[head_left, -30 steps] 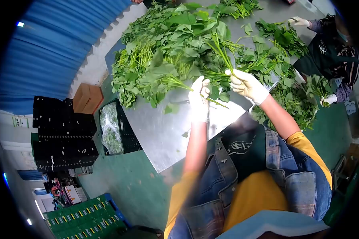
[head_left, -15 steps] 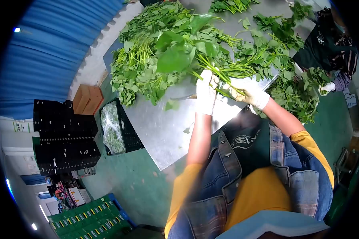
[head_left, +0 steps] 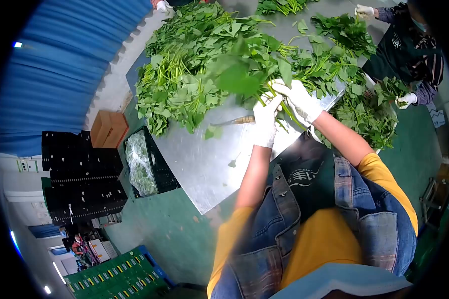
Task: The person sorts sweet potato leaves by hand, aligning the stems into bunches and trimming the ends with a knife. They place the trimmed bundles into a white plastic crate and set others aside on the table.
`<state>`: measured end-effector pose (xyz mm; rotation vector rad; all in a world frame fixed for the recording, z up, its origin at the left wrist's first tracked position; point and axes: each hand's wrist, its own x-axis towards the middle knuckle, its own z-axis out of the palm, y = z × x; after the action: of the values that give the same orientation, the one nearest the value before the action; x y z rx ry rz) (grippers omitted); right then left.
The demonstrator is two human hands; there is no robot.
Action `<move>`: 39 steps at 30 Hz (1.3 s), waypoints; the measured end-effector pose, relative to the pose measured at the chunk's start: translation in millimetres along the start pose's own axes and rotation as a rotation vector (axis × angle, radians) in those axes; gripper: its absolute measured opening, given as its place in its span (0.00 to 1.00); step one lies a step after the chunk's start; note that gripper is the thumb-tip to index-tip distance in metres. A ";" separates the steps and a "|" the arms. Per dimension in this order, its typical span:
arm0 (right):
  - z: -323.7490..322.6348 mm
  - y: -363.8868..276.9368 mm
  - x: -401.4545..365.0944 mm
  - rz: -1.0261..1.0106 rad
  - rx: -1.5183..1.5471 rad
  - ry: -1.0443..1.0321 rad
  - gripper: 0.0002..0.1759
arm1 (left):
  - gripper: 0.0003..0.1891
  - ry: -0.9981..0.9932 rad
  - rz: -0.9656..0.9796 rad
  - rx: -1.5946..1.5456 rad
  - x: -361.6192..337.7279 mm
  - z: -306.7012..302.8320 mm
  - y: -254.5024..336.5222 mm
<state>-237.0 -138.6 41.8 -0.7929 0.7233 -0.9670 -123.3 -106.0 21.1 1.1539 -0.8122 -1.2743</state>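
Note:
My gloved left hand (head_left: 267,119) is closed round the lower stems of a small bunch of leafy greens (head_left: 237,79). The leaves point up and away, slightly blurred. Beside it, my gloved right hand (head_left: 299,102) pinches the same stems a little higher, its fingertips partly hidden by stalks. Cut ends of the stems stick out below, between the hands. Left of my left hand, a knife with a wooden handle (head_left: 244,120) lies on the metal table (head_left: 199,164). A large heap of leafy greens (head_left: 184,74) covers the far side of the table.
To the right, a co-worker (head_left: 406,50) with gloved hands holds greens over a filled crate (head_left: 366,122). Another gloved hand (head_left: 163,6) shows at the far edge. A black crate with bagged greens (head_left: 167,172), a cardboard box (head_left: 108,128) and stacked black crates (head_left: 82,169) stand left.
My right hand has moved up along the stems and the bunch has shifted slightly. The knife handle is more exposed. The co-worker's other hand and the far gloved hand have come into view.

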 end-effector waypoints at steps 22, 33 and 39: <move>-164.5 51.8 53.5 -0.239 -1.753 0.219 0.24 | 0.13 0.404 0.044 -0.633 -1.0 -88.1 8.7; -96.9 -7.3 100.5 -0.300 -0.554 0.230 0.15 | 0.13 0.406 0.045 -0.721 -27.4 -117.2 7.3; -43.1 -17.3 53.2 -0.111 -0.288 -0.060 0.16 | 0.15 0.354 -0.027 -0.726 3.7 -98.0 -22.3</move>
<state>-258.9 -203.5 24.7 -1.1196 0.7826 -0.9457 -36.8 -88.6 -27.1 0.7563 -0.0445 -1.1899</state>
